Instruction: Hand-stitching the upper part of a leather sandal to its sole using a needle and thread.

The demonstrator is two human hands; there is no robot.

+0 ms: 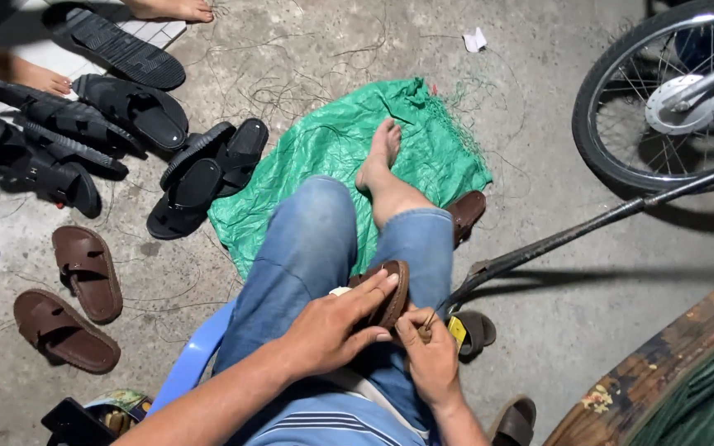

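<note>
A brown sandal (392, 291) lies on my lap over my jeans. My left hand (336, 329) grips it, fingers spread over its top. My right hand (430, 357) is closed around a small tool with a yellow handle (454, 329), its thin tip held against the sandal's edge. My bare foot (380, 155) rests on a green plastic sheet (324, 157) on the concrete floor.
Two brown sandals (76, 301) lie at the left, with a pile of black sandals (126, 140) behind them. More brown sandals (466, 211) sit near my leg. A motorbike wheel (671, 91) and stand are at the right. Another person's feet (171, 10) show at top left.
</note>
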